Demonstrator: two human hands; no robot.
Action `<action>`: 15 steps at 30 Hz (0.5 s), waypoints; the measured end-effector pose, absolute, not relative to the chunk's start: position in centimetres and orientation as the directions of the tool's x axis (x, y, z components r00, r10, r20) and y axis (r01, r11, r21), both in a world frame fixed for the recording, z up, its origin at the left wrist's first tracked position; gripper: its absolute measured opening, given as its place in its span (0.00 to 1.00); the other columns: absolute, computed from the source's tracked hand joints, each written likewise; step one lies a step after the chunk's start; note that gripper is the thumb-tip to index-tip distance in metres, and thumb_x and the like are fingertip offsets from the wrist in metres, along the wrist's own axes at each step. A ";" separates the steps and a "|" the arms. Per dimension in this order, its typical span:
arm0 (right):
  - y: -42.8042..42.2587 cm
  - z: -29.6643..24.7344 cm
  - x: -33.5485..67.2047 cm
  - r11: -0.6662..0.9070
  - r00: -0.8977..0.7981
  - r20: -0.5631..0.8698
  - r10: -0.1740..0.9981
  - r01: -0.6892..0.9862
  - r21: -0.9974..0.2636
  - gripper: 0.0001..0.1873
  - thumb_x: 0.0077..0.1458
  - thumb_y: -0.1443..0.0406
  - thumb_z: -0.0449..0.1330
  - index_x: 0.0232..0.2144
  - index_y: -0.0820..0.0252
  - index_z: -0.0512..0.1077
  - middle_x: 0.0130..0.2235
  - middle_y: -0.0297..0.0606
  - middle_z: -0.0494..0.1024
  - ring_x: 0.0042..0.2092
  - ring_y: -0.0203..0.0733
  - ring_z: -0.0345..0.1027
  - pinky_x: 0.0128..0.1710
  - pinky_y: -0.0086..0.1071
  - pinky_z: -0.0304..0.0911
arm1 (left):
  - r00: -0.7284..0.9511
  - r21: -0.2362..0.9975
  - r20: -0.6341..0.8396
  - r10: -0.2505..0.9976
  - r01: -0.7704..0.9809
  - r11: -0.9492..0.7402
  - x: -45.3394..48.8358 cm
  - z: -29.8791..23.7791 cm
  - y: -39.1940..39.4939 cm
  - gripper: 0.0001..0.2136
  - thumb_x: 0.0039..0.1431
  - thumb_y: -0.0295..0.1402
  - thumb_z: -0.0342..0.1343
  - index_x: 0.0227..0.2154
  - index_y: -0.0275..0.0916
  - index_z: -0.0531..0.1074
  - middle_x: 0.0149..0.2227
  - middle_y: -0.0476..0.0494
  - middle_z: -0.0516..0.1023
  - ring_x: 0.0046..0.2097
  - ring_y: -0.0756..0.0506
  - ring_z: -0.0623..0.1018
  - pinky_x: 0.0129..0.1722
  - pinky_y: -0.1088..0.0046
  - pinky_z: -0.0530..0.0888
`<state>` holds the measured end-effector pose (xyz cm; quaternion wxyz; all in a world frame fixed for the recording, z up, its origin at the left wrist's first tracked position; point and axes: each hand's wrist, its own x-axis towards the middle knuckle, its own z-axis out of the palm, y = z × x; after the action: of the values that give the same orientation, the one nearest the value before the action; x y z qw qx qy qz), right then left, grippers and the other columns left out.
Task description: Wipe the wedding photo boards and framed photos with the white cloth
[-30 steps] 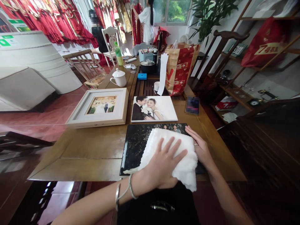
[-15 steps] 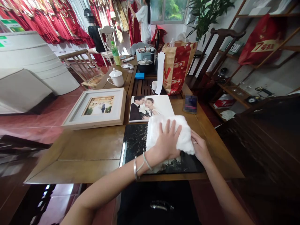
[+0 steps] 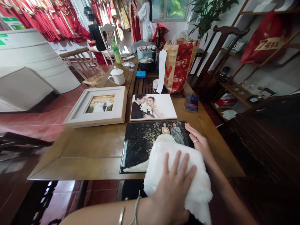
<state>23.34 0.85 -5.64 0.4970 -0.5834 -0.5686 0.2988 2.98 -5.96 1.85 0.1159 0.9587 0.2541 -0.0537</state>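
Note:
A glossy dark photo panel [image 3: 138,143] lies flat at the table's near edge, showing a couple in a white gown and a grey suit. My left hand [image 3: 175,178] presses flat on a fluffy white cloth [image 3: 199,159], fingers spread. The cloth covers the panel's lower right part and hangs past the near edge. Against the panel's right edge rests my right hand [image 3: 199,140], fingers stretched out, a ring on one finger; its lower part is behind the cloth. Just beyond lies a white photo panel [image 3: 164,107] of a couple.
A pale framed photo [image 3: 96,106] lies at left. Farther back stand a lidded white cup [image 3: 117,76], a green bottle [image 3: 115,51], a black pot [image 3: 145,65] and a red-and-brown paper bag [image 3: 179,67]. A phone-like dark object [image 3: 191,103] lies at right. Two people are in the background.
My left hand has drawn the white cloth toward me and down past the near edge, uncovering the couple on the dark panel. My right hand has shifted up along the panel's right edge.

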 end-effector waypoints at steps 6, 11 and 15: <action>0.9 -5.7 23.7 0.177 0.135 0.238 0.962 0.355 -0.918 0.21 0.60 0.56 0.53 0.53 0.52 0.70 0.62 0.38 0.65 0.64 0.46 0.54 0.65 0.47 0.46 | 0.793 0.187 -0.064 0.606 0.606 -0.773 4.1 0.6 -4.4 0.47 0.49 0.51 0.55 0.65 0.32 0.42 0.67 0.25 0.35 0.66 0.26 0.35 0.59 0.35 0.41; 1.0 -6.0 23.5 0.165 0.169 0.244 0.955 0.382 -0.909 0.21 0.58 0.59 0.55 0.54 0.51 0.70 0.61 0.38 0.66 0.64 0.47 0.55 0.64 0.46 0.49 | 0.676 0.105 -0.023 0.737 0.734 -0.671 5.4 0.0 1.4 0.44 0.51 0.49 0.55 0.65 0.32 0.43 0.67 0.25 0.39 0.66 0.25 0.39 0.59 0.35 0.43; 1.1 -6.3 23.4 0.186 0.166 0.274 0.947 0.410 -0.893 0.22 0.56 0.62 0.56 0.54 0.51 0.70 0.60 0.37 0.67 0.63 0.47 0.56 0.63 0.46 0.51 | 0.628 0.068 -0.012 0.778 0.777 -0.626 6.4 0.4 5.8 0.39 0.56 0.47 0.50 0.65 0.32 0.44 0.67 0.26 0.44 0.66 0.26 0.44 0.58 0.36 0.47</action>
<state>23.40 1.05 -6.29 0.4989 -0.5782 -0.5868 0.2691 6.42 5.75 0.36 0.0334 0.9015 0.4314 0.0094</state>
